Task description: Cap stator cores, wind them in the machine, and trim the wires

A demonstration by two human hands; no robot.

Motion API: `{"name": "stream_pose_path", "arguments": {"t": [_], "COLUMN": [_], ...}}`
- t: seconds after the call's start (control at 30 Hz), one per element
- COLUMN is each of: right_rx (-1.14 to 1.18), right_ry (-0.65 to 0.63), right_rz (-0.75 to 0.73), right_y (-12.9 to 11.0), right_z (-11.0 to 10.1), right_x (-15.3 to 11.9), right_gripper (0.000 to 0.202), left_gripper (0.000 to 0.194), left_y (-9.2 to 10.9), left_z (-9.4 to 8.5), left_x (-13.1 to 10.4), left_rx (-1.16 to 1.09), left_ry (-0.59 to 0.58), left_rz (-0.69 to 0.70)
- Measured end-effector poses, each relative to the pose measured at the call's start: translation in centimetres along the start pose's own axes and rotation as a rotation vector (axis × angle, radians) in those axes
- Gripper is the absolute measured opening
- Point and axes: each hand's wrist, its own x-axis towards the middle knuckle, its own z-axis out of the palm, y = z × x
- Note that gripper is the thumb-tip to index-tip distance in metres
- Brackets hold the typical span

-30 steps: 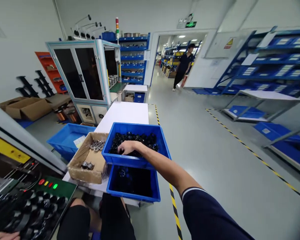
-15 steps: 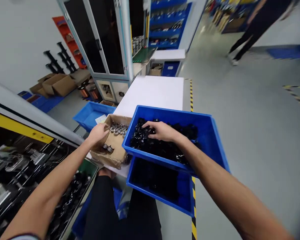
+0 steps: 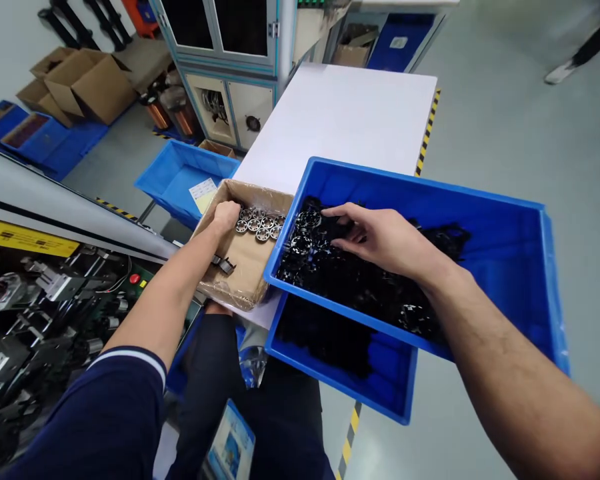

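My left hand (image 3: 227, 215) reaches into a cardboard box (image 3: 245, 297) at the left end of a row of round metal cores (image 3: 263, 224). Its fingers are closed and point down; what they hold, if anything, is hidden. A separate metal piece (image 3: 224, 265) lies nearer me in the box. My right hand (image 3: 375, 237) hovers over black plastic parts (image 3: 340, 280) in the upper blue bin (image 3: 505, 267), thumb and fingers apart, with nothing seen between them. That bin stands to the right of the box.
A lower blue bin (image 3: 390, 393) with black parts sits under the upper one. Beyond them extends a white table (image 3: 340, 113). Machinery (image 3: 55, 287) is on the left, a light blue bin (image 3: 180, 173) behind the box. A person's foot (image 3: 560, 72) shows far right.
The view has tilted down and come closer. My left hand has moved from the box's left edge to the metal cores, and its fingers have closed. My right hand stays open over the black parts.
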Motion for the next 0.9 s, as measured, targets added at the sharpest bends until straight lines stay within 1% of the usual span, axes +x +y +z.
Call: {"name": "stream_pose_path", "arguments": {"t": [0.07,0.13,0.2,0.27,0.33,0.4,0.47,0.5,0.53,0.6,0.67,0.7,0.77,0.8,0.83,0.9], "right_rx": [-0.014,0.021,0.074,0.118,0.134,0.126,0.106,0.095,0.084,0.07,0.067,0.084,0.173,0.276,0.37,0.454], "right_ry": [0.022,0.014,0.001,0.004,0.029,0.076,0.138,0.177,0.22,0.316,0.39,0.42,0.468,0.527,0.552,0.499], "right_rz": [0.017,0.031,0.056,0.086,0.102,0.104,0.11,0.116,0.123,0.128,0.114,0.092,-0.003,-0.09,-0.189,-0.357], "right_y": [0.7,1.4,2.1,2.5,2.5,1.9,1.0,0.4,-0.2,-1.9,-4.5,-6.4,-11.2,-14.1,-17.3,-23.9], "right_z": [-0.2,-0.3,-0.4,-0.3,-0.2,-0.2,-0.5,-0.8,-1.0,-1.4,-0.9,-0.1,2.8,4.6,6.5,9.9], "right_x": [0.1,0.2,0.3,0.4,0.5,0.5,0.4,0.4,0.2,-0.4,-1.7,-2.8,-6.0,-8.0,-10.2,-14.5], "right_gripper": [0.051,0.047,0.048,0.051,0.056,0.058,0.057,0.056,0.054,0.051,0.053,0.056,0.06,0.059,0.054,0.047], "left_gripper": [0.045,0.044,0.043,0.041,0.039,0.034,0.033,0.036,0.04,0.044,0.045,0.047,0.054,0.059,0.064,0.073], "left_y": [0.3,0.4,-0.1,-1.1,-2.3,-3.2,-3.4,-3.3,-3.1,-2.7,-2.3,-2.0,-1.0,-0.4,0.3,1.8], "left_z": [-0.4,-1.5,-3.1,-5.2,-7.3,-8.9,-9.6,-9.6,-9.3,-7.9,-5.5,-4.0,-1.0,0.3,1.4,2.9], "left_x": [-0.2,-1.1,-3.0,-6.0,-10.1,-15.2,-21.3,-24.5,-27.9,-34.5,-40.6,-43.3,-47.8,-49.6,-51.1,-53.6], "left_rx": [-0.045,-0.102,-0.174,-0.266,-0.387,-0.551,-0.764,-0.883,-1.004,-1.233,-1.413,-1.497,-1.719,-1.848,-1.978,-2.175], "left_ry": [0.004,0.012,0.03,0.072,0.144,0.22,0.263,0.267,0.26,0.23,0.195,0.188,0.207,0.227,0.255,0.298], "left_rz": [0.015,0.025,0.031,0.041,0.056,0.069,0.085,0.098,0.115,0.152,0.168,0.162,0.133,0.121,0.116,0.127]}}
